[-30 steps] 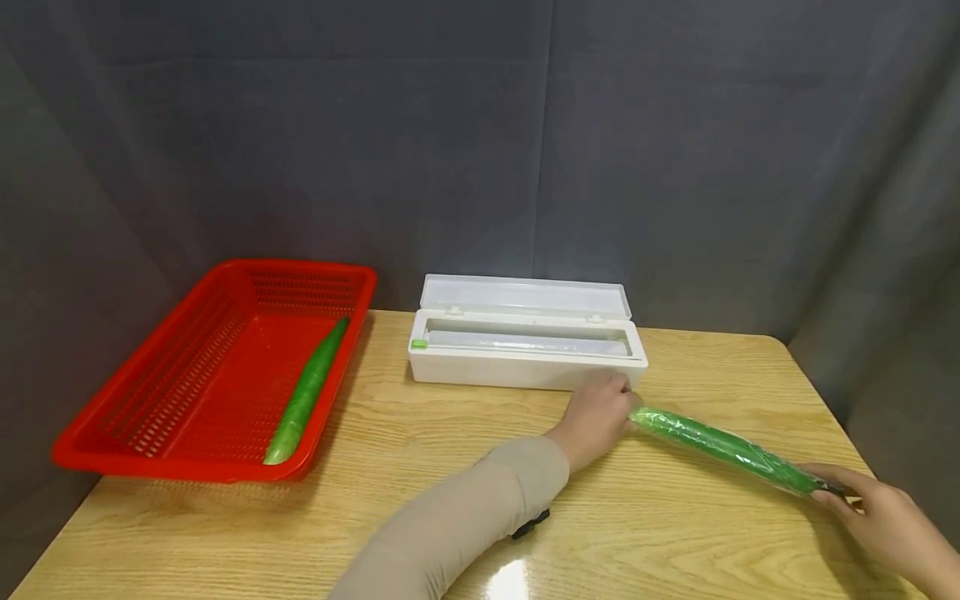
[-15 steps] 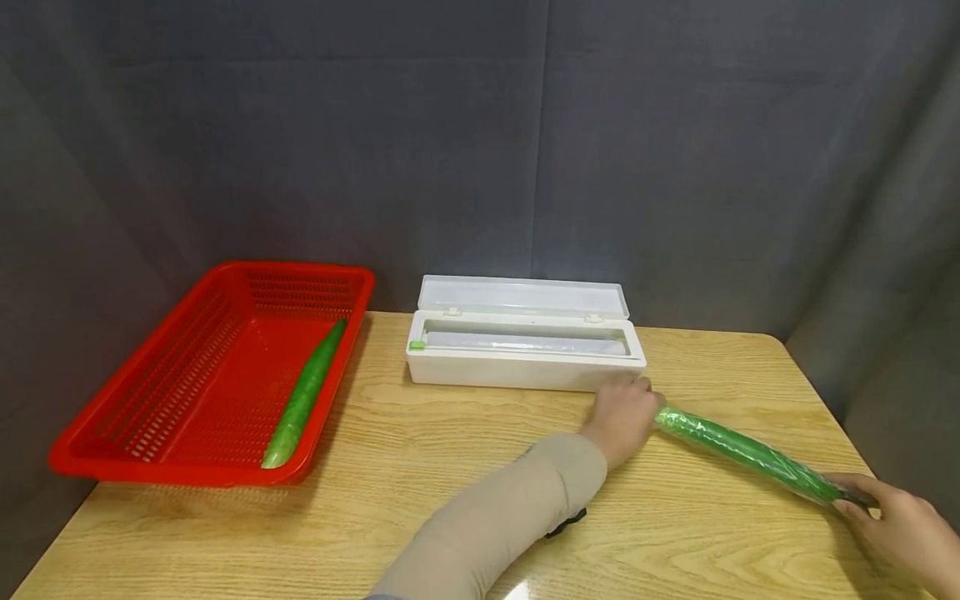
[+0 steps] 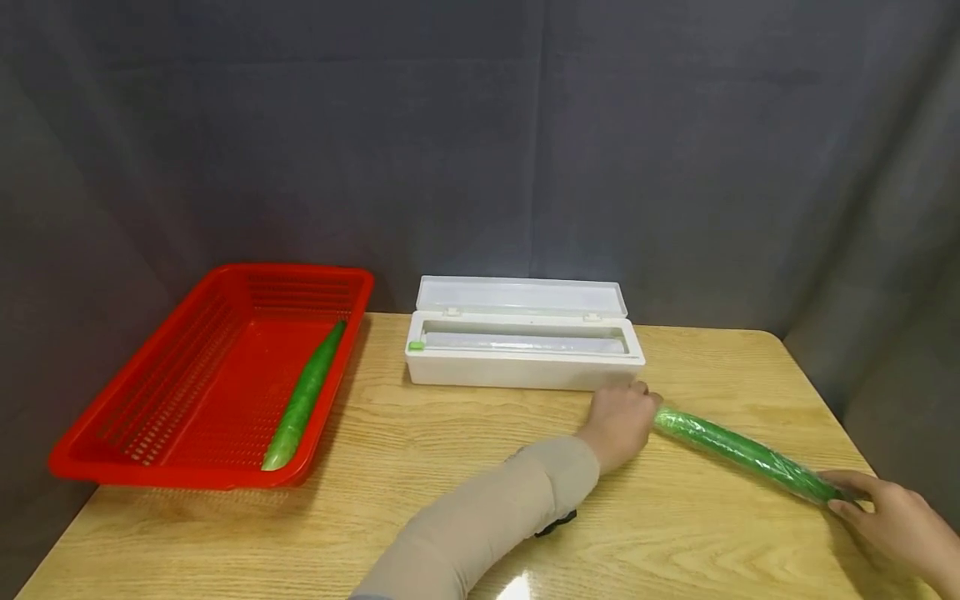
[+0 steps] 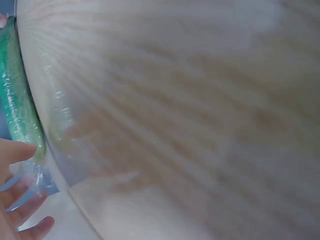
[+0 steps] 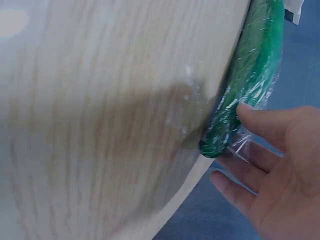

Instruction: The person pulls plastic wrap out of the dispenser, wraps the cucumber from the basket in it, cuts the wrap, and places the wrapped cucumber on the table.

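Head view: wrapped cucumber (image 3: 742, 448) lies over the bench (image 3: 450, 433), contact unclear. Its long axis slants between left hand (image 3: 618, 417), at the farther end, and right hand (image 3: 885, 512), at the nearer; neither hand is closer. Left wrist view: thumb at the end, other fingers spread; cannot tell whether this grip pinches. Right wrist view: grip pinches the cucumber's tip.

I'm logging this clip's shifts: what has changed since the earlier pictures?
Over the last second, the wrapped cucumber has shifted slightly right, along with the left hand and right hand at its ends. No grip was visibly taken or released. The red basket, the other cucumber inside and the open white box stayed put.
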The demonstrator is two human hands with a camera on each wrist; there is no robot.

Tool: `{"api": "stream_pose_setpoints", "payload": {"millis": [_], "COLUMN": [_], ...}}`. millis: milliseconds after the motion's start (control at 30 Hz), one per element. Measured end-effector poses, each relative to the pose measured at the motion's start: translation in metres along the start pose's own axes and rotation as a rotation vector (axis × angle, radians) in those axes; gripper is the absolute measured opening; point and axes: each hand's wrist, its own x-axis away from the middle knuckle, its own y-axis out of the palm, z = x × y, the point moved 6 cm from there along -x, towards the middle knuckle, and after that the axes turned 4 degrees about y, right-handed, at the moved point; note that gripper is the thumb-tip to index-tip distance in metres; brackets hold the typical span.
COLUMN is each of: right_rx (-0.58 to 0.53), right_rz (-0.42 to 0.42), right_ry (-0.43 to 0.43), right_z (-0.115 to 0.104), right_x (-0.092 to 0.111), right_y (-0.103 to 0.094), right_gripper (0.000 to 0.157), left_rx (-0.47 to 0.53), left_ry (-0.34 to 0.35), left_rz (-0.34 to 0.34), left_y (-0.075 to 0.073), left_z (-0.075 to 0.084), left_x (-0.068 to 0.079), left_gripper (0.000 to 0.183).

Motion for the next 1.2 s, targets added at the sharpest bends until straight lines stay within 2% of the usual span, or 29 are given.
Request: {"api": "stream_pose_setpoints", "payload": {"millis": [333,500,733,1000,1200], "right_rx": [0.042,0.024,-0.03,-0.088,-0.12], "right_rz": [-0.003,0.008,0.043,0.075,0.153], "right_ry": [-0.033,-0.073,-0.16,-0.224,-0.291], "right_z": [-0.023,-0.048,-0.09,-0.131,-0.154], "right_x": [-0.014,-0.022,-0.034,-0.049,-0.062], "right_y": [-0.017,-0.027,-0.031,-0.034,-0.036], "right_gripper": [0.044,0.044,0.038,0.035,0.028], "left_rx": [0.042,0.022,0.026,0.023,0.072], "left_ry": [0.048,0.042,0.041,-0.006,-0.078], "left_rz": [0.039,0.045,0.035,0.068,0.06], "left_y": [-0.035,-0.049,-0.058,-0.07,-0.075], "left_z": [-0.025,-0.042,-0.063,-0.095,-0.125], "left_x": [0.022,0.036,0.055,0.074,0.089], "left_gripper": [0.028,0.029,0.031,0.029,0.028]}}
